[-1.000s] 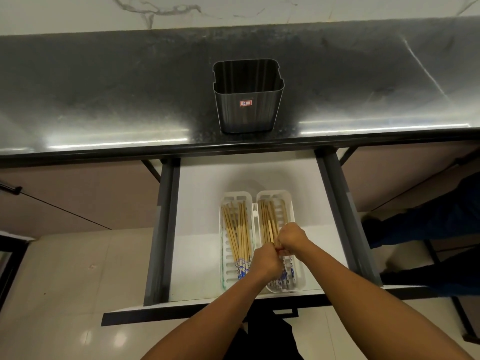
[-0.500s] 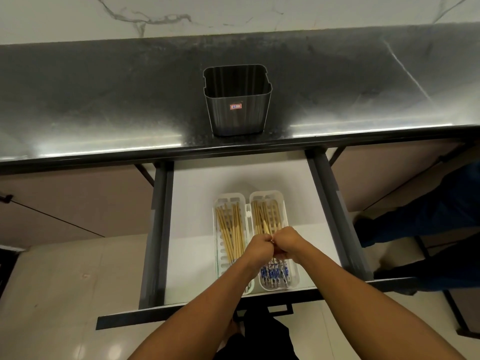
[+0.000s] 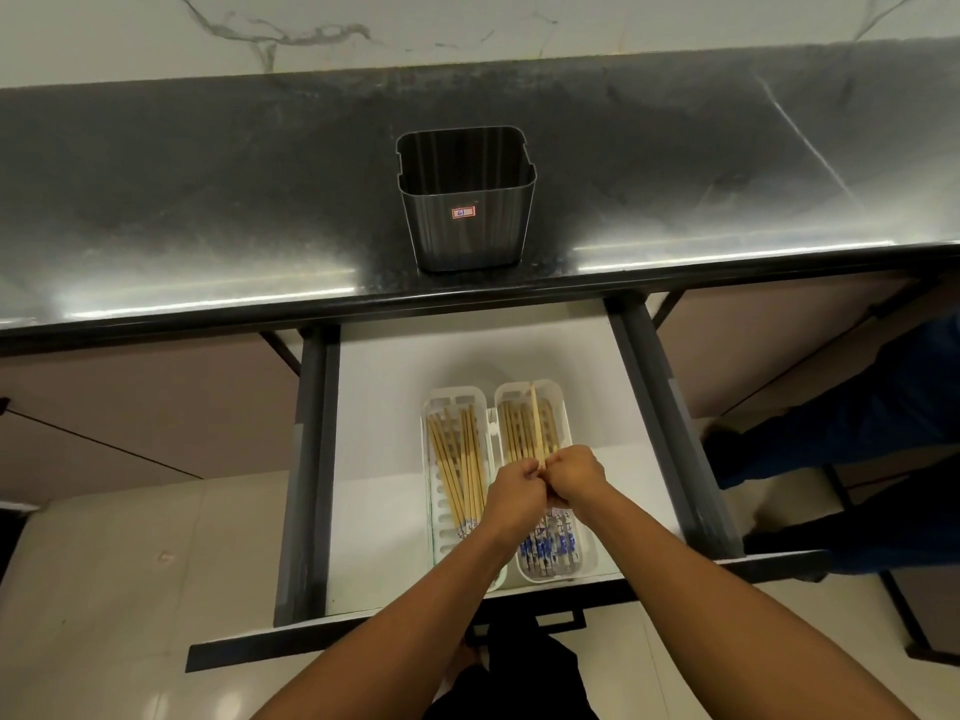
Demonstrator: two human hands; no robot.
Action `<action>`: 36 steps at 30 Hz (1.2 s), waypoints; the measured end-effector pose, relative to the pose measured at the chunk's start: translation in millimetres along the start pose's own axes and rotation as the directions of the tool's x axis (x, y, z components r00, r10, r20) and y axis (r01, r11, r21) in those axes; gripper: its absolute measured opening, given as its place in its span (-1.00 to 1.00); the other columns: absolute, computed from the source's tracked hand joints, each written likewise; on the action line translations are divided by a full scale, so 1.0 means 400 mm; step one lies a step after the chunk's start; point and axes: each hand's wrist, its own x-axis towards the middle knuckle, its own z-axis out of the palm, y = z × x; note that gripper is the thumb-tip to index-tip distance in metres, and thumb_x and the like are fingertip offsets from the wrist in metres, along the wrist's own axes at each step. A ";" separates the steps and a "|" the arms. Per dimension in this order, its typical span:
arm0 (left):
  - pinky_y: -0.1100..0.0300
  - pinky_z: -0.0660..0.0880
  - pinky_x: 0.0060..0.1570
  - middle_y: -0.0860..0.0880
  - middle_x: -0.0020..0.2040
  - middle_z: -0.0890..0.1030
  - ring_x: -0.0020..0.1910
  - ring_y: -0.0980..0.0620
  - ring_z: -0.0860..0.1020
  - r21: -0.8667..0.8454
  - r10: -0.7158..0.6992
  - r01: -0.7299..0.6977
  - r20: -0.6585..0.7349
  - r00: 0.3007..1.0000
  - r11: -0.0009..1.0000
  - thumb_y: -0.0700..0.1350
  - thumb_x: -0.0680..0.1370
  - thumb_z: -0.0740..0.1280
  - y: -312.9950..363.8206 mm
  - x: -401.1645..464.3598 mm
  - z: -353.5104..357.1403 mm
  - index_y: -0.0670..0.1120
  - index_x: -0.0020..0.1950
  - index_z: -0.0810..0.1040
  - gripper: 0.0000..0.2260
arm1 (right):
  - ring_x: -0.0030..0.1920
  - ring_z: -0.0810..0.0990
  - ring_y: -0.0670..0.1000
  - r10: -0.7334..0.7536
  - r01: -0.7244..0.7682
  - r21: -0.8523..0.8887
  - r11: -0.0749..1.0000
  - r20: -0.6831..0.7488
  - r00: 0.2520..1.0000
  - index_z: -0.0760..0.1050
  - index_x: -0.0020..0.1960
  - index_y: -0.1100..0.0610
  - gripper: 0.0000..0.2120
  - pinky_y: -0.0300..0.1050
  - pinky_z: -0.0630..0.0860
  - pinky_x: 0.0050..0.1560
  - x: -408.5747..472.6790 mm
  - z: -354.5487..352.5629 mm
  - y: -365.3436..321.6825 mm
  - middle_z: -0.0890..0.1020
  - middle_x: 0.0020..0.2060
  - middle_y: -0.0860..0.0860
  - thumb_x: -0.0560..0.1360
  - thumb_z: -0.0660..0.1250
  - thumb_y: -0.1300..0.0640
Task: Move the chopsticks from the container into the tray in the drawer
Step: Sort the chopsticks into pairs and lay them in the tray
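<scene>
A: Both fists closed, left hand (image 3: 514, 488) and right hand (image 3: 576, 475) touching, pinching one chopstick (image 3: 536, 428) over right tray (image 3: 558, 402).
B: Changed since a second ago?
A: Lifted, tip now angled up past tray's far end; rest of chopsticks (image 3: 457, 459) flat in trays.
B: Container (image 3: 467, 200)?
A: Looks empty, on counter (image 3: 208, 200). Probably last one; needs laying down in drawer (image 3: 384, 407).

Both bare forearms reach in from the near edge and converge toward the middle. The left hand (image 3: 514, 491) and right hand (image 3: 574, 475) meet knuckle to knuckle, fingers curled into fists, backs turned up, together pinching one chopstick (image 3: 536, 423) whose far end points away.
</scene>
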 end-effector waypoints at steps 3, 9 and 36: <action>-0.18 0.52 0.08 -0.30 -0.11 0.62 -0.12 -0.18 0.59 0.054 0.003 -0.003 -0.002 1.000 0.999 -0.36 0.52 0.10 0.000 0.002 -0.008 -0.27 -0.07 0.53 -0.79 | -0.08 0.66 0.26 0.026 -0.026 -0.008 1.000 0.003 1.000 0.56 0.05 0.36 -0.83 -0.01 0.63 -0.32 0.007 0.015 -0.004 0.64 -0.01 0.29 0.51 0.24 0.37; -0.02 0.44 -0.17 -0.19 -0.20 0.54 -0.19 -0.16 0.52 0.123 -0.011 0.008 0.027 1.000 0.992 -0.35 0.51 0.09 -0.011 -0.001 -0.023 -0.20 -0.16 0.46 -0.82 | -0.11 0.66 0.24 0.054 -0.052 -0.072 0.996 0.034 0.998 0.50 0.14 0.35 -0.77 -0.11 0.51 -0.53 0.004 0.028 -0.007 0.62 0.02 0.30 0.51 0.23 0.40; 0.18 0.56 0.02 -0.11 0.06 0.65 0.01 -0.02 0.62 0.726 -0.298 -0.281 0.558 0.775 0.628 0.07 0.52 0.36 0.032 -0.141 -0.222 -0.17 0.19 0.60 -0.63 | 0.22 0.53 0.07 0.093 0.706 -0.582 0.404 0.794 0.601 0.47 0.31 0.04 -0.54 -0.01 0.50 0.23 -0.222 -0.042 -0.015 0.56 0.25 0.04 0.44 0.42 -0.03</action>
